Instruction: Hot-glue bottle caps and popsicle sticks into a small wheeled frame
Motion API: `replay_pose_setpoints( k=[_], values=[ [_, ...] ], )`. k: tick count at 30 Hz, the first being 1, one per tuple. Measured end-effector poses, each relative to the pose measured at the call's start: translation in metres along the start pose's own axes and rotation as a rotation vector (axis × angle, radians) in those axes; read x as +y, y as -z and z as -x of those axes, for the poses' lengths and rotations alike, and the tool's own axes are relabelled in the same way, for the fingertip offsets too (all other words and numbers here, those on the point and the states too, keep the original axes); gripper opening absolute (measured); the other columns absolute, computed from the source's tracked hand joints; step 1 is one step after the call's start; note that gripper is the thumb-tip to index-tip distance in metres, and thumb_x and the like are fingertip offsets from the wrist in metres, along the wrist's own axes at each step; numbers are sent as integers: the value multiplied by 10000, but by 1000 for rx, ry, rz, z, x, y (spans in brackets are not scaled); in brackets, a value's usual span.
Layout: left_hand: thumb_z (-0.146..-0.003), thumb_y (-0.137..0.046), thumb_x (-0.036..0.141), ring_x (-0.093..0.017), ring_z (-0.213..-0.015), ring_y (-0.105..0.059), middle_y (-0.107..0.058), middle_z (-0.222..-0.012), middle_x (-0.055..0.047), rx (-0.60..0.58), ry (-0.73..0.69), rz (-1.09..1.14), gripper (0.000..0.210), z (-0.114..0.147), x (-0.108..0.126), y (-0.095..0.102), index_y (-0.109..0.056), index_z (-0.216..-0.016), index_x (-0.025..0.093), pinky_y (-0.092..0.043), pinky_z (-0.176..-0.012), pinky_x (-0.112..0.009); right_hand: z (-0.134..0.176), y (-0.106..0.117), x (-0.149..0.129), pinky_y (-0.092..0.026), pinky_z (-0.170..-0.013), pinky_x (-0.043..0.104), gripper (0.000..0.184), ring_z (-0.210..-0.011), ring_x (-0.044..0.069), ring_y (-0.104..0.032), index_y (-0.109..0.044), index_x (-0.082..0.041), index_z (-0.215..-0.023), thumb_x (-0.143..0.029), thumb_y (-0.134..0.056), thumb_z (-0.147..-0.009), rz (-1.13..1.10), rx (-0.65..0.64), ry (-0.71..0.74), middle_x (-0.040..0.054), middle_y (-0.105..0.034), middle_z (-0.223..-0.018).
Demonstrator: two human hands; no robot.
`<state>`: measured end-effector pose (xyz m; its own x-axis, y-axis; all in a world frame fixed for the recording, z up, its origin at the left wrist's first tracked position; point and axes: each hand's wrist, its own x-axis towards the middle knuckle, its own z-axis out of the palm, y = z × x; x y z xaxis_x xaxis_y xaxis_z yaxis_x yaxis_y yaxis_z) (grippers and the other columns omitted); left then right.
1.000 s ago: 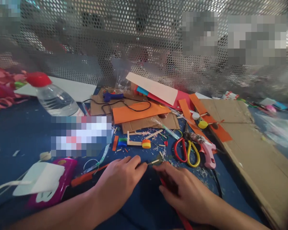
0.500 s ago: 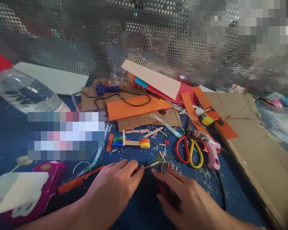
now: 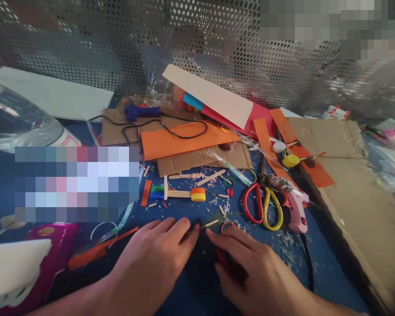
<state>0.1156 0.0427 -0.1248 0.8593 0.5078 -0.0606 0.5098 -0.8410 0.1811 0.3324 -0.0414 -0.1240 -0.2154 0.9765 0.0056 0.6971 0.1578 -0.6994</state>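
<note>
My left hand (image 3: 161, 254) is closed in a pinch on a thin wooden stick (image 3: 212, 223), whose pale end sticks out to the right. My right hand (image 3: 255, 267) is curled around a tool with a red and dark handle (image 3: 221, 255); its kind is mostly hidden by the fingers and shadow. The right index fingertip is close to the stick's end. Just beyond the hands lies a small piece made of wooden sticks (image 3: 179, 193) with coloured rolls at its ends. An orange ring (image 3: 227, 225) shows behind the right fingers.
Red-and-yellow-handled scissors (image 3: 273, 210) and a pink glue gun (image 3: 298, 213) lie to the right, beside cardboard (image 3: 358, 202). Orange sheets (image 3: 184, 142) and a blue corded tool (image 3: 140, 112) are behind. A plastic bottle (image 3: 29, 118) and a purple case (image 3: 57, 245) stand left. Shavings (image 3: 250, 241) litter the table.
The view has shifted slightly, and the things at the sides have moved outward in it. Both hands keep nearly the same pose, the stick still in the left fingers.
</note>
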Motion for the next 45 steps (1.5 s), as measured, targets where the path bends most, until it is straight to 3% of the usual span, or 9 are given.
replay_pose_setpoints(
  k=[7, 13, 22, 28, 39, 45],
  values=[
    [-946, -590, 111, -199, -763, -679, -704, -958, -47, 30, -40, -58, 367, -2, 1, 3, -662, -1304, 155, -567, -650, -340, -1, 3, -2, -672, -827, 325, 511, -957, 235, -781, -688, -191, -1268, -106, -561, -781, 46, 19, 5, 108, -782, -1102],
    [-915, -651, 119, -210, -757, -695, -707, -955, -47, 34, -43, -68, 386, -3, 3, 4, -674, -1300, 139, -557, -624, -349, 2, 6, -4, -652, -673, 282, 481, -790, 200, -767, -682, -156, -1229, -96, -535, -775, 77, -18, 20, 98, -755, -982],
    [-961, -621, 129, -216, -724, -687, -699, -915, -41, -9, -37, -98, 264, -7, 5, 8, -718, -1205, 146, -552, -605, -373, -6, 2, -8, -657, -799, 319, 452, -881, 206, -759, -689, -134, -1223, -98, -521, -805, 57, -23, -22, 102, -755, -1009],
    [-950, -670, 148, -209, -781, -718, -715, -969, -37, -29, -21, -75, 324, -8, 5, 12, -699, -1272, 148, -580, -636, -367, -1, 1, -9, -666, -797, 322, 461, -909, 213, -774, -683, -134, -1225, -92, -506, -802, 101, 4, 22, 112, -757, -1028],
    [-862, -728, 98, -178, -702, -695, -717, -894, -11, 151, -18, -97, 350, -3, 6, 2, -722, -1206, 159, -547, -610, -331, 5, -4, -3, -680, -703, 302, 505, -888, 220, -784, -642, -93, -1283, -67, -459, -812, 124, 7, 105, 125, -750, -1015],
    [-859, -699, 63, -172, -700, -686, -726, -905, -13, 158, -49, -112, 359, -3, 4, 3, -715, -1207, 151, -540, -620, -326, 5, -5, -3, -683, -684, 295, 515, -891, 221, -786, -621, -87, -1288, -57, -450, -803, 134, -1, 116, 142, -753, -1058]
  ],
)
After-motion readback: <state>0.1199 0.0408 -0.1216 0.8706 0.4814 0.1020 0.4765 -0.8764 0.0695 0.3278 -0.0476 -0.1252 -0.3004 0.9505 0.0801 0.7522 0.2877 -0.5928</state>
